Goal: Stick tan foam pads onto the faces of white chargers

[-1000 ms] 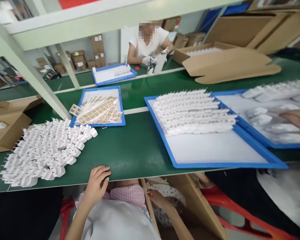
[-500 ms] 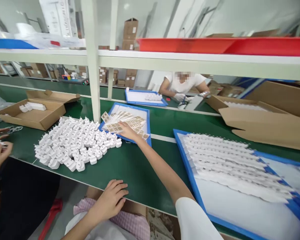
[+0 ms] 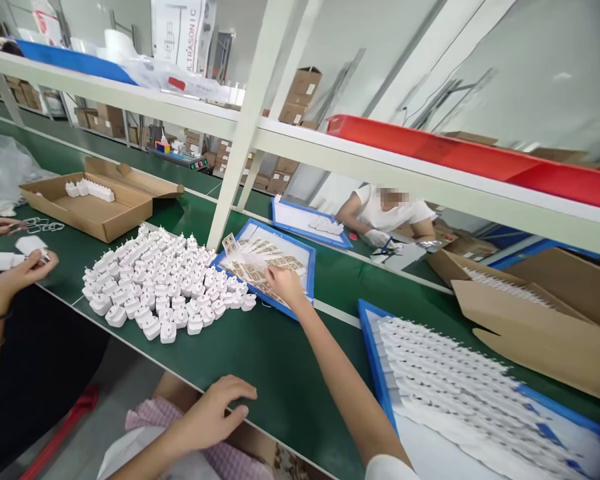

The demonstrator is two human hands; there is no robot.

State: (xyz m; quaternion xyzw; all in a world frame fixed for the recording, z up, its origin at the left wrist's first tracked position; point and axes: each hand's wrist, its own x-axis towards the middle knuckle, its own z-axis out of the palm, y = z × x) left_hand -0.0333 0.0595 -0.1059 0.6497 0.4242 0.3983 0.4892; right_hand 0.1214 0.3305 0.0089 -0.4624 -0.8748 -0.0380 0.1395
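Note:
My right hand [image 3: 285, 285] reaches forward to the small blue tray [image 3: 307, 252], fingers curled on the fanned sheets of brown stickers [image 3: 254, 265]; whether it grips one is hidden. My left hand [image 3: 215, 415] rests on the near edge of the green table [image 3: 275, 360], fingers lying spread and holding nothing. A large pile of white charger plugs [image 3: 163, 283] sits left of the sticker tray. To the right a big blue tray [image 3: 375, 347] carries rows of white plugs [image 3: 455, 387].
A co-worker's hands [image 3: 10, 267] at the left hold white parts. Another person [image 3: 387, 213] works across the table beside a blue tray [image 3: 305, 220]. Open cardboard boxes stand at left [image 3: 100, 197] and right [image 3: 535, 320]. A white shelf post [image 3: 240, 133] rises behind the pile.
The view swung left and up. My right hand came up from under the table, reached to the sticker tray and now stays on the sheets. My left hand stays at the table edge.

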